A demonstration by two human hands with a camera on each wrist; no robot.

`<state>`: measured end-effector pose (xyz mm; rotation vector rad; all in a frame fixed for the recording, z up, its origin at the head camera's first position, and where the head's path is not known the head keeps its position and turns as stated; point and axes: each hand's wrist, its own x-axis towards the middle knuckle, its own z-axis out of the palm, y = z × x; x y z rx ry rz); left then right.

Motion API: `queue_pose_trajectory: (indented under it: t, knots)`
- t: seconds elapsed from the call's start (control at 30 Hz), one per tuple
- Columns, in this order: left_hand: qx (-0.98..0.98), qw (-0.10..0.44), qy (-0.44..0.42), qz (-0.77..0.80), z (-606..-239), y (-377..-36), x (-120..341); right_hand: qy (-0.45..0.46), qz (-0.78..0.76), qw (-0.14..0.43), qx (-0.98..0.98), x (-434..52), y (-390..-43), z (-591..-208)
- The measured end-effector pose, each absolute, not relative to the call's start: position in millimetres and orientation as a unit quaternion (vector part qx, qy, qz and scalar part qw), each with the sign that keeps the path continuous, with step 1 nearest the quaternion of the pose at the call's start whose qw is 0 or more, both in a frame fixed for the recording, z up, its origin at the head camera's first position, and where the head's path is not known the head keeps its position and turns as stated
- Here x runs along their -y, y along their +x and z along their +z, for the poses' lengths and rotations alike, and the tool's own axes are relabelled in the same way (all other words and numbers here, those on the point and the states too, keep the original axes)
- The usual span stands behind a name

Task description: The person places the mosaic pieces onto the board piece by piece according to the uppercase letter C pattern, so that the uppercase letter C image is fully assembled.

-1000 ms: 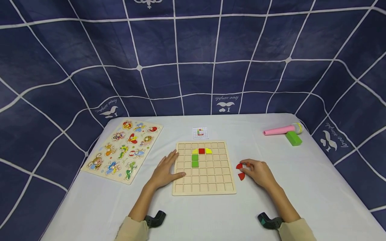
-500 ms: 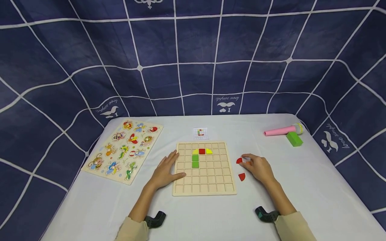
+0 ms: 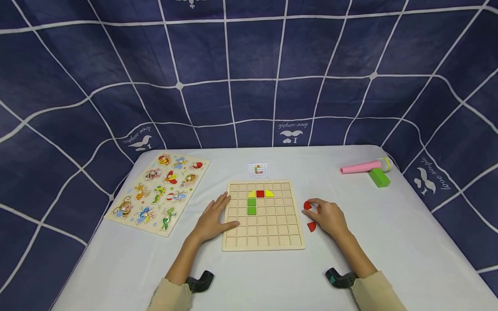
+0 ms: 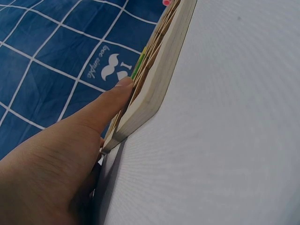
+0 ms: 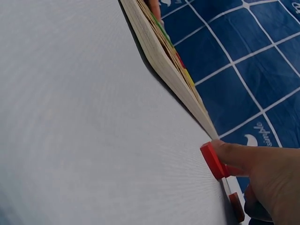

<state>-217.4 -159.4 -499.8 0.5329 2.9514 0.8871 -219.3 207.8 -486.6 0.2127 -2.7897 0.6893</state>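
The left hand lies flat with straight fingers on the board at its 9 o'clock edge. The right hand pinches a red piece at the board's 3 o'clock, with a second red piece nearer. The piece is thin and may slip from the fingertips. Two green squares sit farther in.

I count two red quarter-round pieces by my right hand, two green squares, two yellow quarter-rounds and one red square on one grid board; one animal puzzle, one pattern card.
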Motion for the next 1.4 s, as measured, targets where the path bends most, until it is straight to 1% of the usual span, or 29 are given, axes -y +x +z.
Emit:
queue_pose_trajectory:
  t: [0.27,0.47,0.6,0.77,0.9,1.0,1.23,1.4]
  knots:
    - [-0.943,0.000,0.175,0.284,-500.1,-218.1,158.3,0.059,0.237,0.123,0.962,-216.4,-220.4,-486.4]
    - [-0.942,0.003,0.172,0.288,-500.7,-217.6,158.9,0.067,0.245,0.120,0.960,-221.9,-220.8,-488.8]
    - [-0.941,0.007,0.172,0.291,-500.9,-217.3,159.2,0.076,0.248,0.131,0.957,-221.7,-220.4,-488.0]
    - [-0.942,0.015,0.169,0.291,-500.1,-216.9,159.4,0.094,0.260,0.159,0.948,-213.8,-218.8,-481.6]
    - [-0.943,0.012,0.169,0.286,-499.7,-217.0,159.2,0.120,0.275,0.182,0.936,-193.2,-214.7,-474.8]
    - [-0.942,0.009,0.170,0.288,-499.6,-216.8,159.6,0.146,0.282,0.188,0.929,-169.1,-210.1,-471.9]
    - [-0.943,0.006,0.167,0.288,-500.8,-216.7,159.5,0.206,0.283,0.163,0.922,-110.1,-198.3,-474.2]
    - [-0.945,0.004,0.166,0.283,-500.6,-216.7,159.0,0.223,0.279,0.145,0.923,-85.1,-196.4,-482.3]
